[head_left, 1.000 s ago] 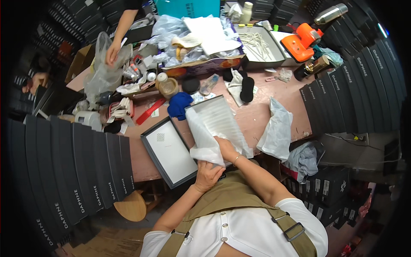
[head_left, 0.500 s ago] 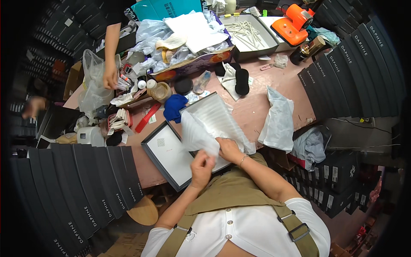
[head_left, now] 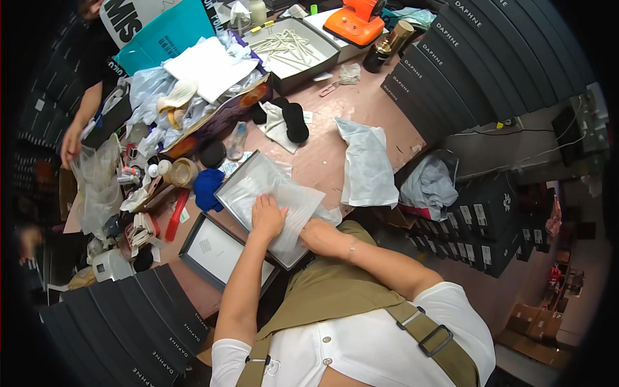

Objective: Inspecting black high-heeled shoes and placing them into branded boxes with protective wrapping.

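A dark grey shoebox (head_left: 227,188) stands at the near edge of the table, lined with thin white wrapping sheet (head_left: 300,201). My left hand (head_left: 267,217) lies on the sheet inside the box, fingers stretched out and holding nothing. At the box's right side, my right hand (head_left: 324,238) grips the edge of the sheet, its fingertips partly covered by it. The sheet's loose corner sticks out over the right rim. What lies under the sheet is hidden. Left of the box is the dark-rimmed lid (head_left: 216,244), its white inside facing up.
A white pouch (head_left: 366,164) lies to the right. Dark shoeboxes are stacked at right (head_left: 445,71) and left (head_left: 138,316). Behind are a carton of crumpled wrapping (head_left: 151,97), black shoe inserts (head_left: 295,122), a tray of white sticks (head_left: 290,48) and another person's hand (head_left: 69,147).
My left hand has moved from pinching the raised sheet to lying flat on it in the box. The sheet has come down and now spreads rightward. The whole view has turned and shifted.
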### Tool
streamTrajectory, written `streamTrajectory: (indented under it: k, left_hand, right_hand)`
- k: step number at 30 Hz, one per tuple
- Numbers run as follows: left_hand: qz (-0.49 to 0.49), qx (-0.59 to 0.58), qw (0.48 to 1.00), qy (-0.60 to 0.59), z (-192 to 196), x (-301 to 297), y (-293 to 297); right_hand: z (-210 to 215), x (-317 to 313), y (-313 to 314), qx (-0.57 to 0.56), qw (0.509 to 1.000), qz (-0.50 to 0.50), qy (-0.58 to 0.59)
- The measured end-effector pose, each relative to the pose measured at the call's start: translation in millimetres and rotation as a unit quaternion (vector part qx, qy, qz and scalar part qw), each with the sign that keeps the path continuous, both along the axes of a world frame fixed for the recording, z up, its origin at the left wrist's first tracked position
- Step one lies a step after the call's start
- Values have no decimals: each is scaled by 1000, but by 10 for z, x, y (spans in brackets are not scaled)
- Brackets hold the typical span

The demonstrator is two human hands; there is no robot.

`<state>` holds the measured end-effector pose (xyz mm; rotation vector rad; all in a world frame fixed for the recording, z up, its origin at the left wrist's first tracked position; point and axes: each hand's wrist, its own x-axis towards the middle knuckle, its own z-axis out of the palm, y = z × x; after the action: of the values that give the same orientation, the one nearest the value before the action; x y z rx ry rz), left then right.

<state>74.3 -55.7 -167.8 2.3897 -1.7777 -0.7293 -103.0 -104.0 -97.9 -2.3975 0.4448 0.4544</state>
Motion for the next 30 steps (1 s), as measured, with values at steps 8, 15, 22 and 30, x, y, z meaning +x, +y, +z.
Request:
streamTrajectory:
  k: [8, 15, 22, 30]
  left_hand:
    - [51, -114, 987, -98, 64, -242, 48]
    - [154, -256, 910, 285, 358, 84, -39]
    - [362, 15, 465, 808, 1263, -411, 25]
    - [291, -110, 513, 800, 913, -395, 1087]
  right_hand:
    - [76, -1163, -830, -383, 913, -122, -63]
    - [631, -848, -1712, -295, 880, -271, -254]
    - [2083, -276, -774, -5, 926, -72, -370]
    - [1073, -519, 159, 528, 838, 49, -125]
